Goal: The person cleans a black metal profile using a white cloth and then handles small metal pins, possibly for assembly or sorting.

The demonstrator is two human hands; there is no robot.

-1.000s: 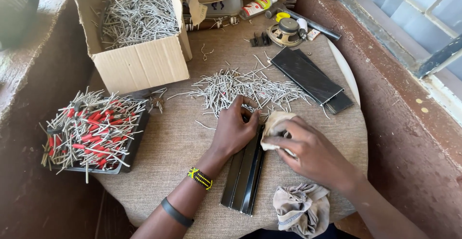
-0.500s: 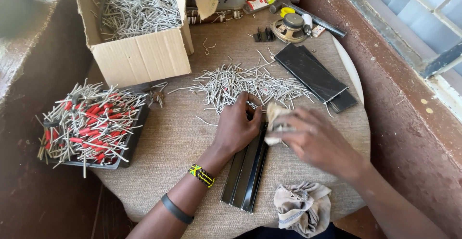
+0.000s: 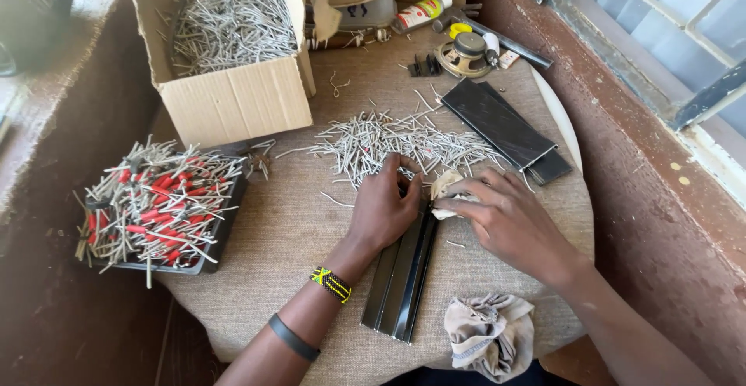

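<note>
Running from the near edge of the worktop (image 3: 280, 238) toward the middle, a long black channel strip (image 3: 400, 281) lies with its long axis near-to-far, tilted slightly right at the far end. Near right of it sits a crumpled grey rag (image 3: 489, 335), apart from both hands.

Left hand (image 3: 385, 211) rests palm-down on the far end of the strip, fingers (image 3: 400, 170) curled and pressing, not wrapped around anything I can make out. Wrist has a yellow-black beaded band (image 3: 332, 283); a dark band (image 3: 294, 338) sits lower on the forearm.

Right hand (image 3: 509, 219) comes in from the right, fingers (image 3: 466, 199) pinched shut on a small pale cloth (image 3: 444, 192), held against the strip's far end just beside the left hand. Both hands meet at that same end; the strip's free length extends toward the person, so it lies nearward from the fingers. Left hand is directly over it, right hand reaches across.

Just beyond the hands: a loose pile of grey pins (image 3: 388, 141) spread on the worktop, touching the left fingertips. Far right, a second black strip (image 3: 505, 130) lies diagonally. Left, a black tray (image 3: 221, 234) of red-tipped pins. Far left, a cardboard box (image 3: 233, 102) full of grey pins. At the far edge, a small round speaker part (image 3: 465, 53) and a bottle (image 3: 422, 12).
</note>
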